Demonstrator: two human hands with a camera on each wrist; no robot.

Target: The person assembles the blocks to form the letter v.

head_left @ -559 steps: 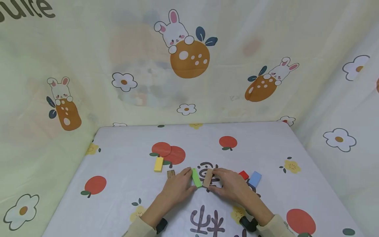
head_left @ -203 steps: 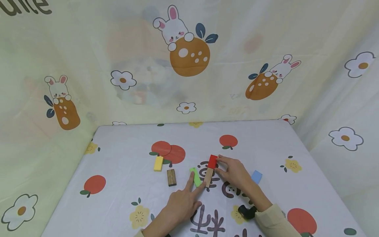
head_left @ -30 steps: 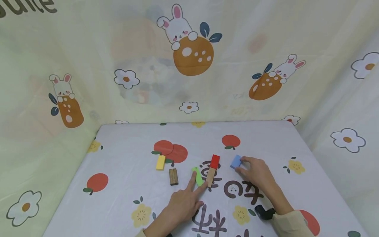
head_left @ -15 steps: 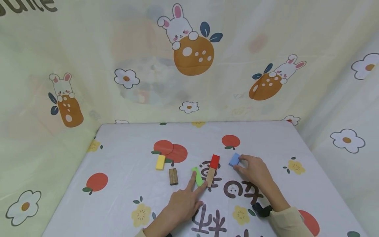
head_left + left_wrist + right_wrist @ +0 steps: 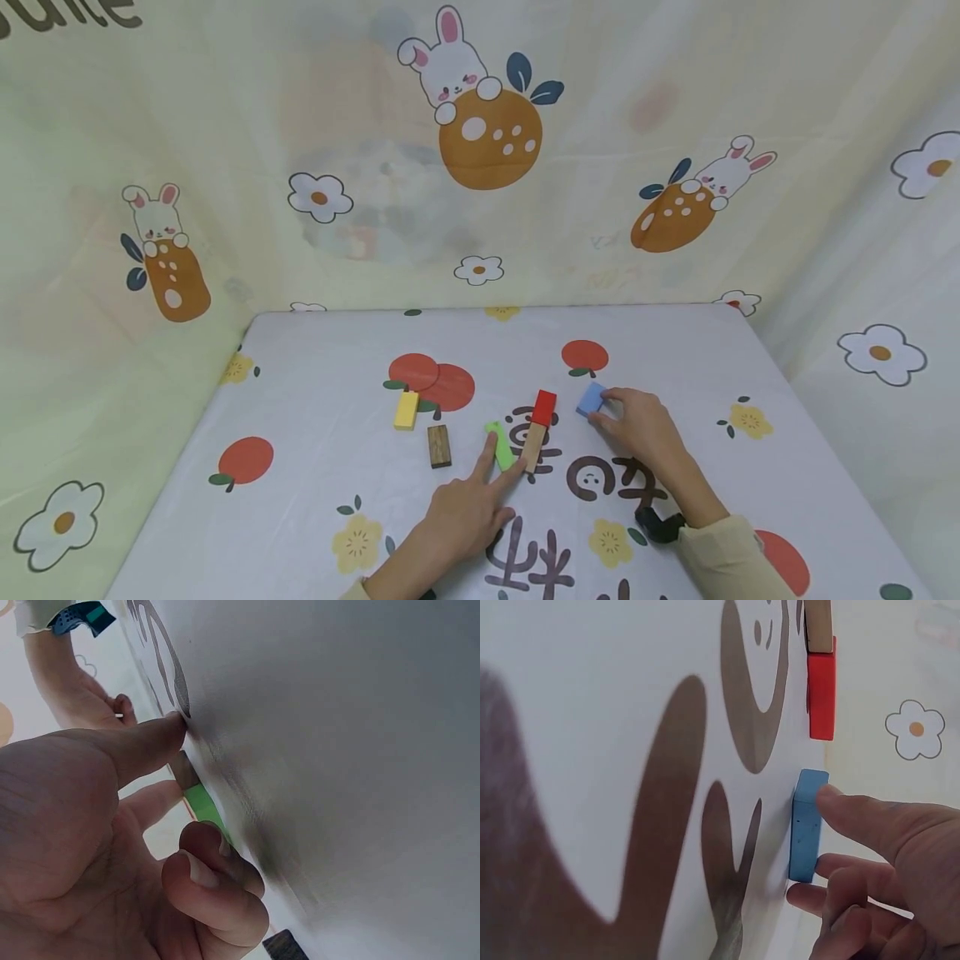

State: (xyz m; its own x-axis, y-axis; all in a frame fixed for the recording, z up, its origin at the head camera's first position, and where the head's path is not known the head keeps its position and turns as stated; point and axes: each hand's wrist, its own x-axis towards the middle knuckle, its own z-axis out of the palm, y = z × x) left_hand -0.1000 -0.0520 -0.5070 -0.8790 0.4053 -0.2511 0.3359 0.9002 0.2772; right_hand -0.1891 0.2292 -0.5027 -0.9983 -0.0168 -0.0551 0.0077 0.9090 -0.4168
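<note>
My left hand (image 5: 467,515) reaches two spread fingers forward. The index fingertip rests on the green block (image 5: 504,452), and the middle one touches the near end of the tan wooden block (image 5: 535,442). In the left wrist view its other fingers are bent with nothing in them. A red block (image 5: 545,407) continues the tan block's line, end to end. To the right of it, my right hand (image 5: 647,427) pinches the blue block (image 5: 590,400) between thumb and fingers. In the right wrist view that blue block (image 5: 805,825) stands apart from the red block (image 5: 822,697).
A yellow block (image 5: 407,411) and a dark brown wood-grain block (image 5: 439,447) lie left of the green block. The white tablecloth (image 5: 300,400) carries printed fruit, flowers and dark lettering. A patterned curtain (image 5: 360,100) rises behind the table.
Over the last second the blue block has slid slightly left and away from me in my right hand. Earlier, the red block came to the tan block's far end. The left hand stays put.
</note>
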